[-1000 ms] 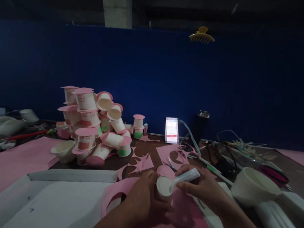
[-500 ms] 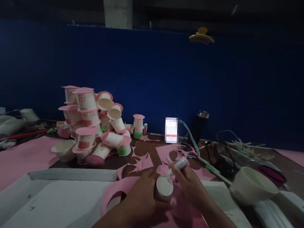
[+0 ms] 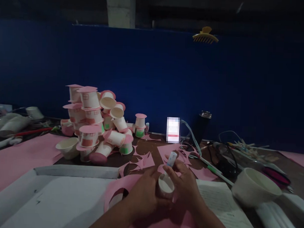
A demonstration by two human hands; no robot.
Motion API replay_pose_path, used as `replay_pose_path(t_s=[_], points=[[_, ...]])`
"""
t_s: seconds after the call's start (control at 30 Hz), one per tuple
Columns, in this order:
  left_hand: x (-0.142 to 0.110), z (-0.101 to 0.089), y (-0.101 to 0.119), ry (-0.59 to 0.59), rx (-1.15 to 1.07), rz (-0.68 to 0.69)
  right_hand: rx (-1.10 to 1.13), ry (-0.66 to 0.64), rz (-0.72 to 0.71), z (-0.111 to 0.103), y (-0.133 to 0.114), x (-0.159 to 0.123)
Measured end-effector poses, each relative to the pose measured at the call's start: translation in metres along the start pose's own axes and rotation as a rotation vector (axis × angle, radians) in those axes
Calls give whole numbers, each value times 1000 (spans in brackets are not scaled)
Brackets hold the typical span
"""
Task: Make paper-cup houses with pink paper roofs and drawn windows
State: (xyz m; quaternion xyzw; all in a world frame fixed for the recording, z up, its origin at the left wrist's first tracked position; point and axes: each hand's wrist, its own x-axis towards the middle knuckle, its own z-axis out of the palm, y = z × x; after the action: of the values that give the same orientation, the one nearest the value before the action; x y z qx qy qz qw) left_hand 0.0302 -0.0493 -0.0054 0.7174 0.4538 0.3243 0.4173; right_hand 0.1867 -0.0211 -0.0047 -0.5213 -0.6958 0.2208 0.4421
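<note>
Your left hand (image 3: 144, 194) is at the lower centre of the frame, its fingers curled closed around the side of a small white cup (image 3: 166, 184), whose round end faces up toward you. Your right hand (image 3: 186, 184) is just beside it on the right, thumb and fingers pinched shut on a white tube (image 3: 172, 159) that slants above the far edge of the cup. In this dim light you can't quite tell whether the tube's lower end touches the cup.

Under your hands lies pink paper (image 3: 137, 224), with a printed sheet (image 3: 220, 201) to the right of it and a shallow white tray (image 3: 70, 197) at the lower left. Beyond your hands, pink paper scraps (image 3: 146, 160) with curved cuts lie on the dark table (image 3: 150, 148).

Left of centre you have a heap of decorated cups (image 3: 89, 134) with pink discs on them, some stacked upright and others tipped on their sides; a pale bowl (image 3: 68, 148) sits in front of it. A two-cup stack (image 3: 140, 125) stands apart, nearer the centre. A lit screen (image 3: 172, 130) stands right of centre, with a dark bottle (image 3: 201, 128) farther right. A larger white bowl (image 3: 256, 189) sits at the lower right.
</note>
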Motion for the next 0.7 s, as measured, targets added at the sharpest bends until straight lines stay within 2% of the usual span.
replay_pose_path(t_s=[0.17,0.3,0.53,0.63,0.7], points=[[0,2,-2,33,30,32,27,39,-38,-3,-1,-2],[1,3,-2,64,-1,83,47,-31,-25,-4,-3,-3],[0,4,-1,81,-56,53,114,-179,-23,-5,-10,-7],[0,4,5,48,-94,102,53,-201,-99,-7,-12,-10],[0,3,7,32,-72,76,-4,-198,-166,-9,-14,-11]])
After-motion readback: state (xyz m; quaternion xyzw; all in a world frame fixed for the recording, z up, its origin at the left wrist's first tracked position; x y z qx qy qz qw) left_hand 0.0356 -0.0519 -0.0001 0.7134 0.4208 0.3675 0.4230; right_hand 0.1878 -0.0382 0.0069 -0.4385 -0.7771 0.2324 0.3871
